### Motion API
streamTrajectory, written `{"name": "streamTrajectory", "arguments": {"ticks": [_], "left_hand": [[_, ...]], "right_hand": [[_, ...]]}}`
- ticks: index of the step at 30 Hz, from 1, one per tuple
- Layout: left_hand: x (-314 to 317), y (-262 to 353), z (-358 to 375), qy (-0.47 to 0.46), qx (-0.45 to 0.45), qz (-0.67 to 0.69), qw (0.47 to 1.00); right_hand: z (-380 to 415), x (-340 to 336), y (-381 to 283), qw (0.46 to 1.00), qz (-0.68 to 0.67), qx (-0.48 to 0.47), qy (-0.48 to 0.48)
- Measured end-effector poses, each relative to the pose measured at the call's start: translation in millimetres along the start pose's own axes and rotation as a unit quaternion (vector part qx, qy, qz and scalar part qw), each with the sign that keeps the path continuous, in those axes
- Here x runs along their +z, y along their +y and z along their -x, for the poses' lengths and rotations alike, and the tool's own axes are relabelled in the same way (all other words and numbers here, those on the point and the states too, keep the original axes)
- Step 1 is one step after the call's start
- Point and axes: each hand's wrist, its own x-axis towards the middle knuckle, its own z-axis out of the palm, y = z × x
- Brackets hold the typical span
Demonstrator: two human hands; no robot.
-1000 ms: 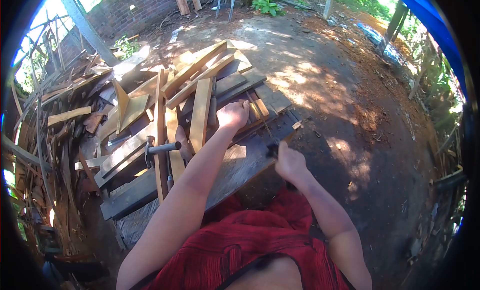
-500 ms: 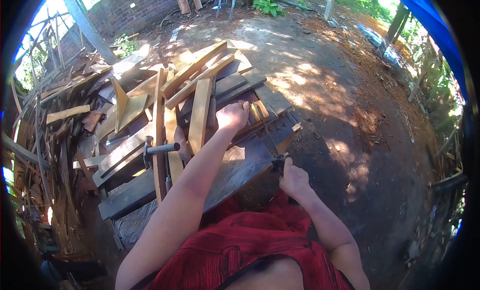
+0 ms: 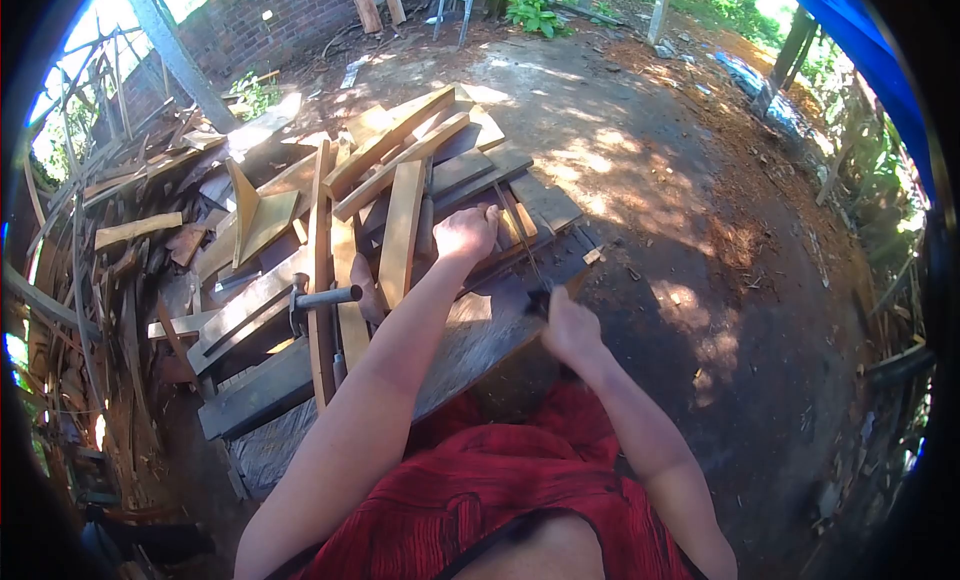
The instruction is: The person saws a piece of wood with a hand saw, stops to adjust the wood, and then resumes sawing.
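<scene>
My right hand (image 3: 572, 325) is closed around the dark handle of a handsaw. The saw's narrow blade (image 3: 520, 232) runs forward and slightly left across a short light piece of wood (image 3: 524, 218). My left hand (image 3: 467, 234) is closed at the left end of that piece, pressing it on the workbench; the fingertips are partly hidden. Left of my left forearm, a hammer (image 3: 325, 297) with a dark handle lies over the upright edge of a long board (image 3: 319, 270). The wooden bench top (image 3: 480, 335) shows between my arms.
Planks and cut boards (image 3: 402, 225) are stacked across the bench. A heap of scrap wood (image 3: 120, 320) fills the left side. Beyond are a brick wall (image 3: 240, 40) and a stepladder (image 3: 456, 5). Bare ground (image 3: 700, 280) lies to the right, with a blue tarp (image 3: 870, 50) overhead.
My right hand has pushed the saw forward and a little left, so its blade reaches farther past the wood. My left hand stays in place.
</scene>
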Motion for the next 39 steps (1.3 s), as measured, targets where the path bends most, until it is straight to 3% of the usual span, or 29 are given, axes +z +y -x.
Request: {"name": "streamTrajectory", "arguments": {"ticks": [4,12,14,33,35,39], "left_hand": [[1,-1,1,-0.02,-0.008,0.019,1.0],[-4,1,3,0.006,0.003,0.03,1.0],[0,-1,-1,-0.002,0.007,0.031,1.0],[-3,4,10,0.035,-0.012,0.051,0.998],[-4,4,12,0.044,-0.01,0.054,0.998],[5,-3,5,0.039,-0.027,0.038,0.998]], "right_hand": [[31,-9,0,0.998,-0.01,0.047,-0.047],[-78,12,-22,0.993,-0.059,-0.01,0.099],[-71,25,-24,0.985,-0.095,0.009,0.143],[-61,30,-26,0.987,-0.099,0.009,0.128],[-56,34,-29,0.97,-0.1,-0.016,0.219],[-56,41,-26,0.967,-0.087,-0.039,0.235]]}}
